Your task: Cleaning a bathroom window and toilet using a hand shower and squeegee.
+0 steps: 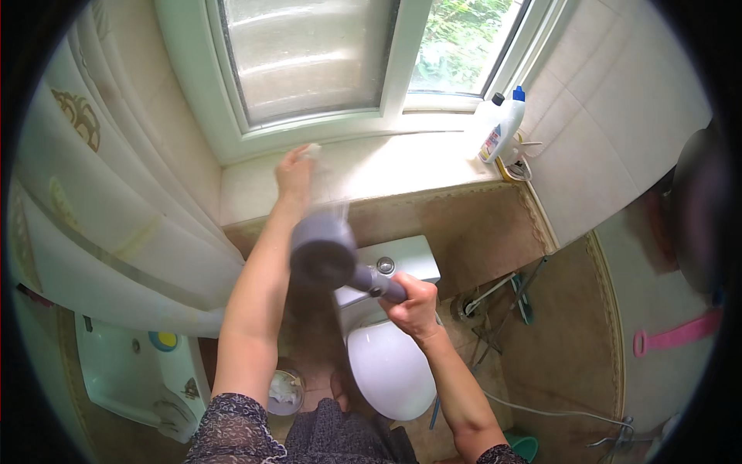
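Observation:
A grey handheld shower head (324, 252) is gripped by its handle in my right hand (414, 304), above the white toilet. Thin streaks of water seem to leave its far side towards the window sill. My left hand (294, 174) reaches to the left part of the tiled window sill (377, 168), below the frosted pane. It holds a small whitish cloth or sponge (312, 152), blurred, against or just over the sill near the window frame.
Cleaner bottles (504, 127) and a small holder (516, 169) stand at the sill's right end. Below is the toilet (391, 365), with a waste bin (285, 391) left of it. A shower curtain (145, 220) and washbasin (127, 371) are left; a hose (545, 413) runs right.

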